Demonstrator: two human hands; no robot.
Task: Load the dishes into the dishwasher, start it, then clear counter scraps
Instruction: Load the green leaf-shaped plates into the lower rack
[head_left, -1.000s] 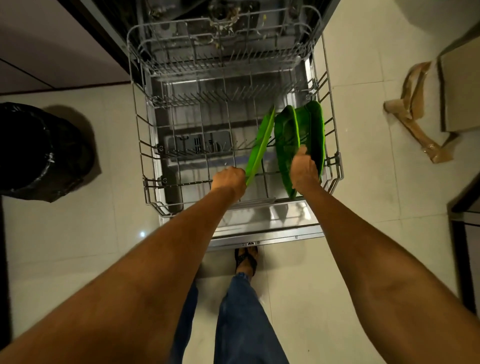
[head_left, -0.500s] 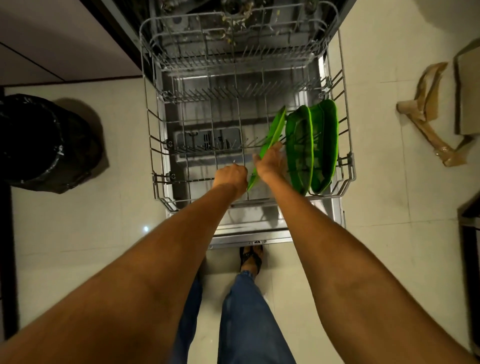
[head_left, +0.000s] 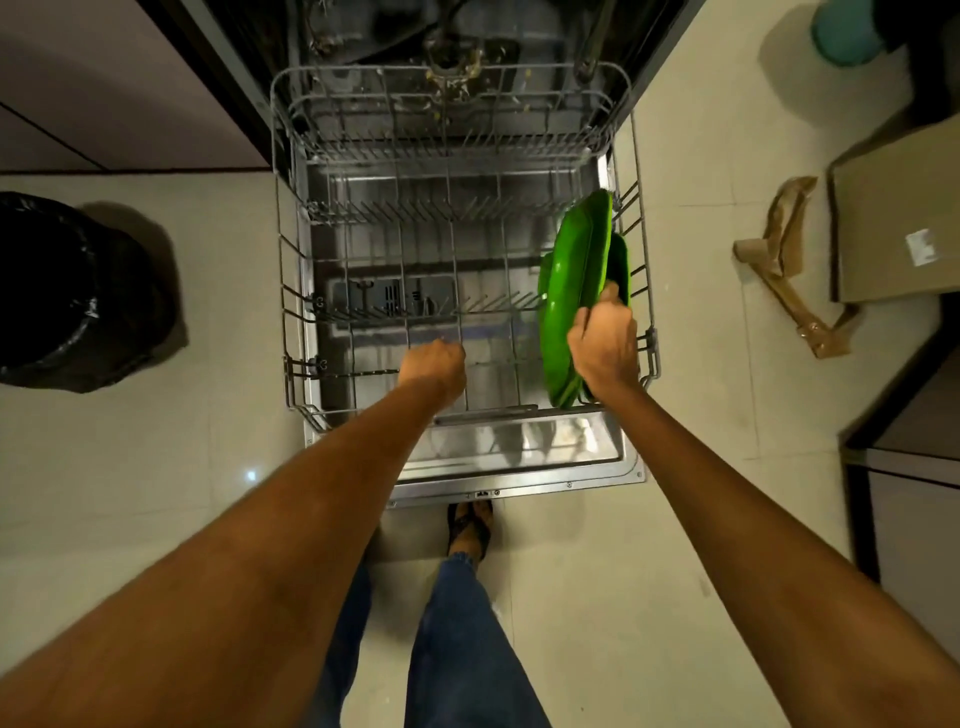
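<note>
We see the right hand (head_left: 602, 347) with its fingers curled round the near edge of the green plates (head_left: 574, 291), which stand on edge at the right side of the lower rack (head_left: 291, 312). The left hand (head_left: 434, 364) hangs curled, holding nothing, well left of them.

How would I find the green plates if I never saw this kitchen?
Look at the open dishwasher's wire rack pulled out over the floor. At its right end, the green plates stand on edge, gripped by the right hand. Nothing else in the rack is bright green.
</note>
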